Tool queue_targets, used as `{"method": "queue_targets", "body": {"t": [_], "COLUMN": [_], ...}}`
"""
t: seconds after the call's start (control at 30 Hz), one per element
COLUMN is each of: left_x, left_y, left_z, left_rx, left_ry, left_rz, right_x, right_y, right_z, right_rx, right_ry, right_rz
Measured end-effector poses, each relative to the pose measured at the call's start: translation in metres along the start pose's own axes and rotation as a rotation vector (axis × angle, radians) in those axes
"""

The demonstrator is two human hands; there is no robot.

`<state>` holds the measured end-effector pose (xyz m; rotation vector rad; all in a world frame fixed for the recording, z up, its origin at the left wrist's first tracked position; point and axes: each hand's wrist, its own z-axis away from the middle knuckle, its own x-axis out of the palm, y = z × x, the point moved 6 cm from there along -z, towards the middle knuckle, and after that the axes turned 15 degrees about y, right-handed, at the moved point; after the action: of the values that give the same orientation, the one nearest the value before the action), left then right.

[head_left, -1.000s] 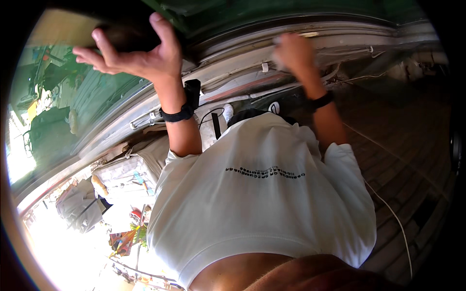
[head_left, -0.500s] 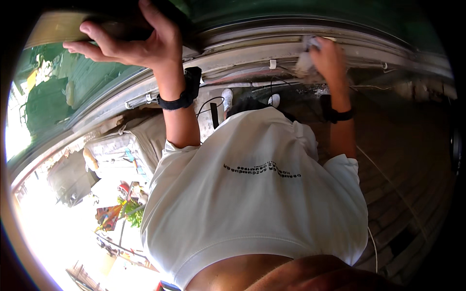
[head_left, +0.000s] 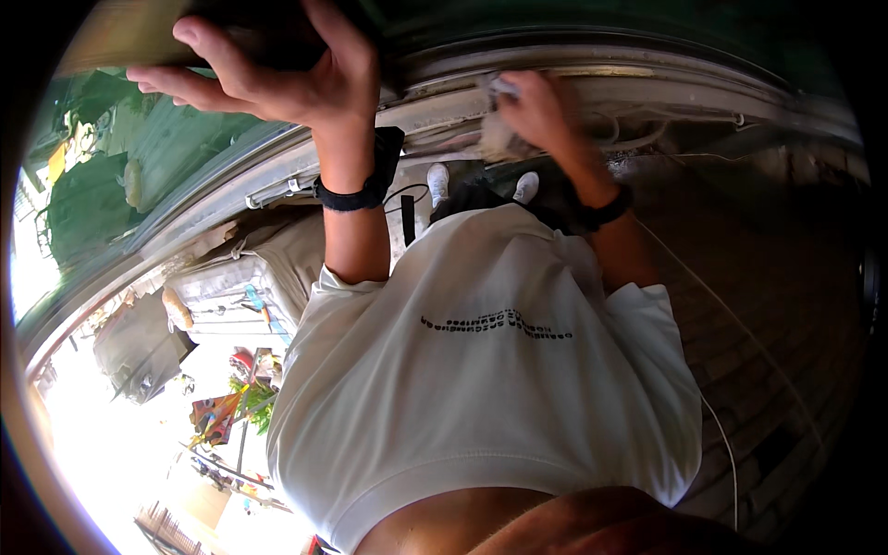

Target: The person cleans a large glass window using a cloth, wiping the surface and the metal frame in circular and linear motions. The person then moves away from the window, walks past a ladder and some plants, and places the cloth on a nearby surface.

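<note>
My right hand point(head_left: 539, 109) is closed round a crumpled grey-white cloth point(head_left: 504, 139), part of which hangs below the fingers. The cloth lies against the long pale window frame point(head_left: 666, 90), and the hand is slightly smeared by motion. Up at the left, my left hand point(head_left: 296, 88) is open with its fingers spread, beside a dark panel point(head_left: 259, 42) at the top. Whether its palm presses on that panel is hard to see. Green reflective glass point(head_left: 176, 157) stretches below and left of this hand. Both wrists wear black bands.
Cables point(head_left: 638, 139) run along the wall under the frame. A thin white cord point(head_left: 731, 319) crosses the dark brick floor point(head_left: 786, 398) at the right. At the left are a covered grey-white box point(head_left: 231, 287), a green plant point(head_left: 262, 407) and bright clutter. My white shoes point(head_left: 438, 180) stand below the frame.
My right hand has slid left along the window frame with the cloth. My left hand has shifted slightly to the right, its fingers still spread.
</note>
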<state>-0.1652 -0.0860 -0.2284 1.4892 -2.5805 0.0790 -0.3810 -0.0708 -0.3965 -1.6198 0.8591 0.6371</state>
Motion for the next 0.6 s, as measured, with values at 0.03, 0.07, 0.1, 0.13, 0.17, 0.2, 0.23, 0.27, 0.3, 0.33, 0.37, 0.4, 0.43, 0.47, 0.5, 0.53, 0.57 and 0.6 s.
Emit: {"method": "queue_targets", "body": {"t": [0.03, 0.07, 0.1, 0.13, 0.17, 0.2, 0.23, 0.27, 0.3, 0.33, 0.37, 0.4, 0.43, 0.47, 0.5, 0.53, 0.57, 0.6], "left_x": [0.003, 0.005, 0.001, 0.001, 0.002, 0.002, 0.001, 0.002, 0.002, 0.002, 0.001, 0.001, -0.002, -0.002, -0.002, 0.0, 0.001, 0.002], "left_y": [0.0, 0.003, 0.003, 0.002, -0.003, -0.007, -0.012, -0.012, -0.013, -0.013, -0.012, -0.013, -0.014, -0.013, -0.012, -0.011, -0.011, -0.011], "left_z": [0.007, 0.007, 0.002, 0.002, 0.004, 0.006, 0.008, 0.008, 0.007, 0.007, 0.007, 0.007, 0.008, 0.009, 0.009, 0.007, 0.005, 0.004], "left_rx": [-0.005, -0.001, 0.011, 0.023, 0.073, 0.121, 0.172, 0.174, 0.177, 0.177, 0.166, 0.155, 0.131, 0.13, 0.129, 0.156, 0.178, 0.198], "left_ry": [0.002, -0.007, -0.021, -0.029, 0.01, 0.051, 0.093, 0.099, 0.103, 0.105, 0.094, 0.084, 0.06, 0.057, 0.055, 0.072, 0.083, 0.095], "left_rz": [0.021, 0.018, -0.014, -0.022, -0.024, -0.031, -0.047, -0.036, -0.028, -0.017, -0.024, -0.033, -0.06, -0.073, -0.085, -0.094, -0.083, -0.07], "right_x": [-0.015, -0.017, -0.027, -0.035, -0.033, -0.03, -0.024, -0.013, 0.0, 0.011, 0.018, 0.018, 0.019, 0.015, 0.002, -0.013, -0.028, -0.039], "right_y": [0.017, 0.044, 0.047, 0.043, 0.035, 0.024, 0.009, -0.002, -0.014, -0.025, -0.035, -0.031, -0.017, -0.006, 0.006, 0.014, 0.03, 0.05], "right_z": [-0.002, -0.002, -0.004, -0.008, -0.008, -0.006, -0.007, -0.006, -0.005, -0.004, -0.003, -0.002, 0.001, 0.003, 0.005, 0.001, 0.002, 0.009], "right_rx": [0.063, 0.109, 0.069, 0.047, 0.043, 0.039, 0.034, -0.002, -0.037, -0.07, -0.034, -0.057, -0.08, -0.102, -0.123, 0.018, 0.054, 0.043], "right_ry": [-0.012, 0.016, 0.054, 0.112, 0.088, 0.064, 0.039, 0.031, 0.023, 0.017, -0.077, -0.008, 0.061, 0.129, 0.181, 0.002, -0.045, -0.008], "right_rz": [0.197, 0.283, 0.279, 0.28, 0.311, 0.341, 0.367, 0.325, 0.283, 0.245, 0.279, 0.246, 0.214, 0.184, 0.244, 0.368, 0.464, 0.54]}}
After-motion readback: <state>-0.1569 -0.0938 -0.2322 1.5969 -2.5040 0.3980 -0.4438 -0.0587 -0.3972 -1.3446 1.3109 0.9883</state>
